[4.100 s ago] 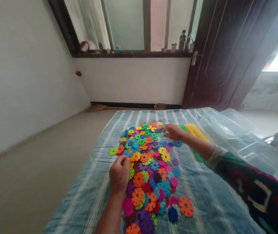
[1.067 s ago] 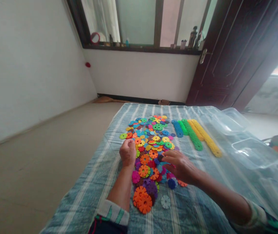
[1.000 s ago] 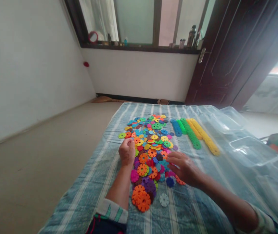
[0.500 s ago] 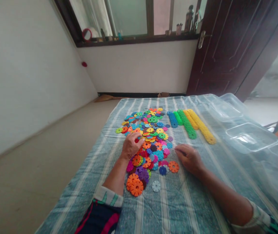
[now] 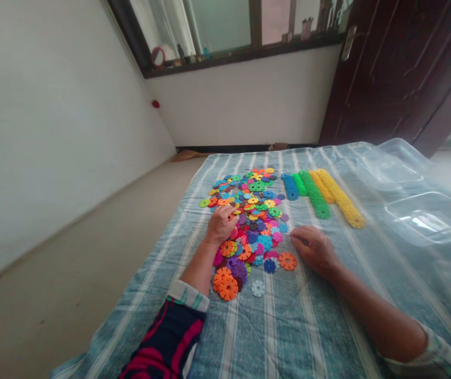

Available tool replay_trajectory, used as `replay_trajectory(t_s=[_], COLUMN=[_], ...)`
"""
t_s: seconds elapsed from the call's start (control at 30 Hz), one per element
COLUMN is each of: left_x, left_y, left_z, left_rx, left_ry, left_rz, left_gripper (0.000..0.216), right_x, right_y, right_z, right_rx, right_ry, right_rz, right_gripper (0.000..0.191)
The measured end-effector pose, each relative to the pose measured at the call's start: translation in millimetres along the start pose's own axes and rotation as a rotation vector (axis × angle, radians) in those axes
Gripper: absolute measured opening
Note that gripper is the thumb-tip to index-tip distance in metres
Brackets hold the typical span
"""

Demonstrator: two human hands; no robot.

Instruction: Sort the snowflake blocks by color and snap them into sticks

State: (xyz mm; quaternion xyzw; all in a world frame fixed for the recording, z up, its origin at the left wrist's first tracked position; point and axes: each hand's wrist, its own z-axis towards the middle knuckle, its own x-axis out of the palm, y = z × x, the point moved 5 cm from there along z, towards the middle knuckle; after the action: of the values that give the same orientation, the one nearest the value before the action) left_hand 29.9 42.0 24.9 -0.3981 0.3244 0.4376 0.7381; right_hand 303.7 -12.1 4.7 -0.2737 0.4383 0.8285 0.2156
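Observation:
My left hand point(image 5: 221, 225) is at the left side of a heap of multicoloured plastic snowflake discs point(image 5: 264, 242). Its fingers are curled, with a reddish disc point(image 5: 231, 216) showing between thumb and index finger. To the right of the heap, low over the cloth, is my right hand point(image 5: 315, 251). Its fingers are closed together, and whatever they may hold is hidden. Near it lie an orange disc point(image 5: 287, 261) and a dark blue disc point(image 5: 270, 266). A pale grey disc point(image 5: 258, 288) lies apart at the front.
Beyond my right hand are rows of overlapping discs: blue point(image 5: 289, 187), green point(image 5: 315, 196) and yellow point(image 5: 342, 200). Clear plastic boxes point(image 5: 427, 221) stand along the right side. A striped cloth point(image 5: 288, 326) covers the table.
The view has tilted and shifted, so everything sits a little right and higher. My left fingers have drawn closer together at the heap. My right hand stays beside it, fingers closed.

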Motion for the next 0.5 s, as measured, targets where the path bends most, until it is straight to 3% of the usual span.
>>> replay_trajectory(t_s=[0.2,0.5], left_x=[-8,-22], left_y=[16,32], left_z=[-5,-5], left_rx=[-0.102,-0.231], left_ry=[-0.115,-0.108], left_rz=[0.021,0.002], left_gripper=[0.023,0.031], right_x=[1,2], right_y=[0,-2], right_z=[-1,0], right_rx=[0.006,0.039], right_ry=[-0.002,0.015], right_rz=[0.016,0.025], right_gripper=[0.018,0.018])
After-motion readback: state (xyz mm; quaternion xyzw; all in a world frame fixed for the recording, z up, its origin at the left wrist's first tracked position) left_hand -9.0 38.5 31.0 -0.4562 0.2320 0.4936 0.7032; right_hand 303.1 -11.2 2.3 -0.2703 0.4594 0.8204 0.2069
